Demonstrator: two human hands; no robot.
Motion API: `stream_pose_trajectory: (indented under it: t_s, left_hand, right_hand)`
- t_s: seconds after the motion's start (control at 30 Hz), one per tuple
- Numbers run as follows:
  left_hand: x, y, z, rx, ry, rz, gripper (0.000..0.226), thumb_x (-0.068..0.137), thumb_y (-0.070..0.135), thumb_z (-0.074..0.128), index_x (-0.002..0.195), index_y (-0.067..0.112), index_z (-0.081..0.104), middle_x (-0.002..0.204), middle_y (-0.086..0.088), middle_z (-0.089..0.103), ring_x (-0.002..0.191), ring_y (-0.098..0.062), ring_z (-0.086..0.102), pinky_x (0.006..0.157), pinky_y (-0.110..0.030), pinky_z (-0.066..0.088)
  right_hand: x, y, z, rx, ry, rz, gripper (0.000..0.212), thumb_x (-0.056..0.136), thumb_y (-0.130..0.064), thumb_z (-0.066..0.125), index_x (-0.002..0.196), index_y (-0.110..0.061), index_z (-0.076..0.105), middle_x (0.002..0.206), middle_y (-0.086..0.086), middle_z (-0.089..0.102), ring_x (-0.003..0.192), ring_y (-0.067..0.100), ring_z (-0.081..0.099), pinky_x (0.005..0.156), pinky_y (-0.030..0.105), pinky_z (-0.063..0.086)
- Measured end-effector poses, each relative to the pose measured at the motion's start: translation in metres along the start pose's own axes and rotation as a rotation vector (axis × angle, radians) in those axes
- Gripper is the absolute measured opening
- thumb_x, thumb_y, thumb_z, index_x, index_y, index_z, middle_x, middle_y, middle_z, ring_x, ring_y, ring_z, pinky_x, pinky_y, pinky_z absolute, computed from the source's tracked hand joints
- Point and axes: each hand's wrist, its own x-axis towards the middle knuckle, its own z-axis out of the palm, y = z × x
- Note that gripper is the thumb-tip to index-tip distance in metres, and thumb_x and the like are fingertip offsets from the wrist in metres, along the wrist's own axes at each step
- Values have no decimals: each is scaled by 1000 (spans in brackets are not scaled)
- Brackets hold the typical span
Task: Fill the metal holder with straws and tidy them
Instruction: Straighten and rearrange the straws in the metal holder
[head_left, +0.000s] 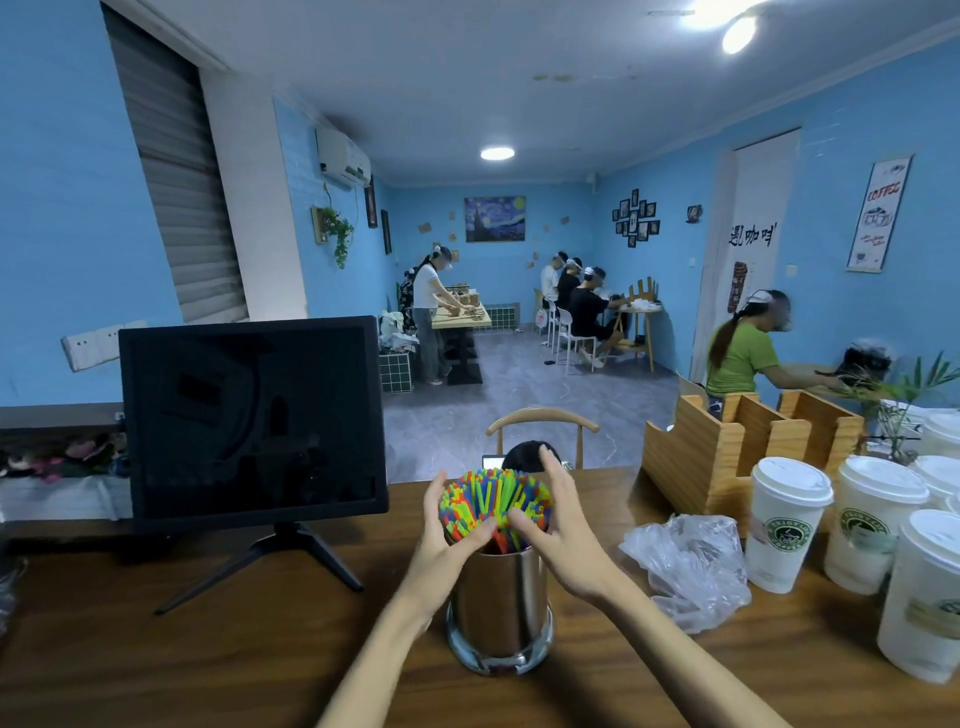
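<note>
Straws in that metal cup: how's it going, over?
Both hands, left hand and right hand, cupped round straws. Bundle stands in metal holder, fanned. Plastic bag nearby, clear.

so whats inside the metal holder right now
A thick bundle of coloured straws stands in the metal holder, fanning out above its rim. Left hand and right hand cup the bundle. The straws' lower ends are hidden by its wall.

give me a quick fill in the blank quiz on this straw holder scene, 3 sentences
1. The colourful straws stand in a ____ holder.
2. Both hands, left hand and right hand, cup the bundle of ____.
3. The crumpled plastic bag lies between the holder and the lidded paper ____.

Missing words: metal; straws; cups
</note>
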Motion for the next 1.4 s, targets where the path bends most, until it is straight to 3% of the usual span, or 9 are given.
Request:
stream_pose_trajectory:
  t_s: [0.13,0.3,0.4,0.6,0.8,0.93,1.1,1.23,1.4]
  left_hand:
    - [10,-6,-10,-5,-145,-97,123,66,46,90,155,45,4,138,22,52,119,10,57,93,-17,46]
    - [20,-15,-27,94,-241,-125,147,55,42,99,158,34,-5,147,8,51,130,-8,57,113,-35,43]
    - [23,-7,-31,172,-306,-106,107,63,34,96,148,31,30,135,7,62,123,-9,61,105,-28,49]
    - [39,8,-33,258,-463,-88,89,75,7,87,143,31,35,136,-3,61,125,-16,61,105,-36,51]
    - [48,10,-20,648,-327,-55,151,46,77,86,159,37,-6,168,5,14,156,-15,1,126,-53,15]
    - [48,3,-9,616,-256,-16,145,41,82,84,152,54,-4,157,14,36,147,-19,34,120,-52,30]
    - [41,4,3,486,-209,87,136,51,61,86,160,38,7,152,19,34,144,-11,37,120,-43,33]
    - [38,2,8,479,-148,118,117,61,39,94,141,63,12,134,36,44,126,6,49,108,-21,41]
    - [35,-2,9,428,-94,90,130,52,50,90,153,57,8,145,19,52,134,-11,50,112,-47,45]
  right_hand:
    - [-3,12,1,189,-196,115,138,74,-48,87,153,-46,-26,161,-20,2,143,-14,28,115,17,36]
    - [4,16,-1,227,-235,190,163,54,-40,101,146,-52,-33,160,-12,26,136,0,49,114,30,42]
    - [10,19,0,139,-222,200,163,49,-48,102,142,-62,-31,154,-10,40,137,10,51,117,46,41]
    - [20,26,-3,123,-224,223,153,50,-55,100,140,-70,-23,155,-6,43,137,16,52,116,50,42]
    - [27,-2,-2,36,-182,144,155,50,-71,90,159,-39,-15,134,-18,42,135,1,41,119,39,37]
    - [28,-11,0,54,-207,152,148,54,-68,90,160,-40,-9,133,-15,55,120,3,61,108,34,50]
    - [24,-18,-2,30,-226,169,141,55,-76,82,162,-36,-1,135,-18,56,119,-2,59,103,20,46]
    - [22,-20,1,12,-210,186,135,52,-84,79,161,-39,14,147,-16,48,128,2,53,111,28,43]
    - [20,-16,6,13,-149,192,123,53,-77,85,156,-43,28,143,-20,52,128,2,54,111,35,46]
